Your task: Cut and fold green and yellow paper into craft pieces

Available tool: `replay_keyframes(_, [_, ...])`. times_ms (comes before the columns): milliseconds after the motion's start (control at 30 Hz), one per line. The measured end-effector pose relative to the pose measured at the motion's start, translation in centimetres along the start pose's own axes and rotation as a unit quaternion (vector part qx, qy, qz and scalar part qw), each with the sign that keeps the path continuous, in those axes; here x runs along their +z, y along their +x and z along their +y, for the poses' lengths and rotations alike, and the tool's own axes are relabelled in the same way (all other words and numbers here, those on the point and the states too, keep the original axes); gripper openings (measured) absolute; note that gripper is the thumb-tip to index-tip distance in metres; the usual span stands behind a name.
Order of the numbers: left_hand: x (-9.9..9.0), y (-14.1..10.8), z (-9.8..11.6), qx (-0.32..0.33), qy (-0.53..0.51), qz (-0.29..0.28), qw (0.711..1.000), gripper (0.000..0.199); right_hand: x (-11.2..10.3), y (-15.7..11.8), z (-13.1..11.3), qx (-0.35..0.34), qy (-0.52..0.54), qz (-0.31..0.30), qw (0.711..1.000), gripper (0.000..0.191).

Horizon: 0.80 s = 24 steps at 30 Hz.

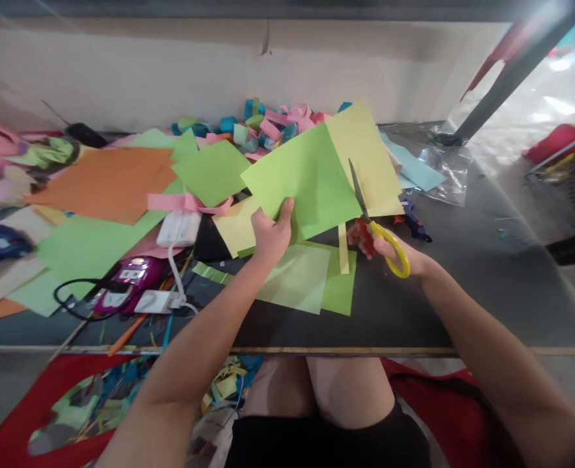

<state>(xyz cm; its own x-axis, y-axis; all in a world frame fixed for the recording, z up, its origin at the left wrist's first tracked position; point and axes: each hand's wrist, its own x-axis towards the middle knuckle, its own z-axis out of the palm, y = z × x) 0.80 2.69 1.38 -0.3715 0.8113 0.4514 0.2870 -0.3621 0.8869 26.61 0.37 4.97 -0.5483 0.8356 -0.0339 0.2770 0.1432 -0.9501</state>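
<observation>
My left hand [272,234] pinches the lower left edge of a lime green sheet [307,179], thumb on top. Yellow-handled scissors [395,250] are in my right hand [389,250], with the blades pointing up and lying along the right corner of the green sheet. Behind that sheet shows a pale yellow sheet [365,156]. A narrow yellow strip [343,250] hangs or lies just left of my right fingers. Below, a pale green sheet [300,279] overlaps a darker green one [341,279] on the dark table [473,273].
Orange [116,182] and green papers cover the left side. A purple device [134,279], a white charger [158,301] and cables lie there. Curled paper strips [292,120] are heaped at the back. A blue glue gun [415,221] and a plastic bag [448,172] are at the right.
</observation>
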Motion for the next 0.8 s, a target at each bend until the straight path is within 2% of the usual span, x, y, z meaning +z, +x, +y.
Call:
replay_keyframes(100, [0.1,-0.4,0.3,0.010,0.005,0.002,1.000,0.050,-0.2,0.1,-0.3,-0.021,-0.059,0.022,0.998,0.078])
replay_keyframes(200, [0.1,-0.6,0.6,0.016,0.009,0.009,1.000,0.049,-0.3,0.2,-0.2,-0.007,-0.122,0.071,0.990,0.075])
replay_keyframes(300, [0.3,-0.7,0.6,0.013,-0.002,-0.004,1.000,0.051,-0.2,0.2,-0.1,-0.001,-0.100,0.081,0.992,0.071])
replay_keyframes(367, [0.5,-0.9,0.5,0.002,-0.017,-0.012,1.000,0.052,-0.3,0.1,-0.3,0.008,-0.036,0.056,0.998,0.070])
replay_keyframes(467, [0.9,-1.2,0.2,-0.021,-0.048,-0.009,0.999,0.050,-0.6,0.0,-0.6,0.060,0.080,-0.051,0.994,0.081])
replay_keyframes(500, [1.0,-1.3,0.2,-0.028,-0.058,-0.008,0.998,0.049,-0.7,0.0,-0.6,0.071,0.093,-0.063,0.991,0.083])
replay_keyframes(533, [1.0,-1.4,0.2,-0.033,-0.066,-0.008,0.997,0.049,-0.7,0.1,-0.6,0.075,0.082,-0.046,0.993,0.083])
replay_keyframes(600, [1.0,-1.5,0.2,-0.041,-0.071,-0.010,0.997,0.049,-0.5,0.2,-0.4,0.068,-0.001,0.049,0.996,0.078])
replay_keyframes(667, [0.9,-1.6,0.3,-0.044,-0.061,-0.006,0.997,0.050,-0.2,0.3,-0.2,0.062,-0.085,0.128,0.986,0.076])
replay_keyframes(800, [0.7,-1.6,0.8,-0.037,-0.033,0.011,0.999,0.048,0.2,0.3,-0.5,0.060,-0.127,0.143,0.980,0.078])
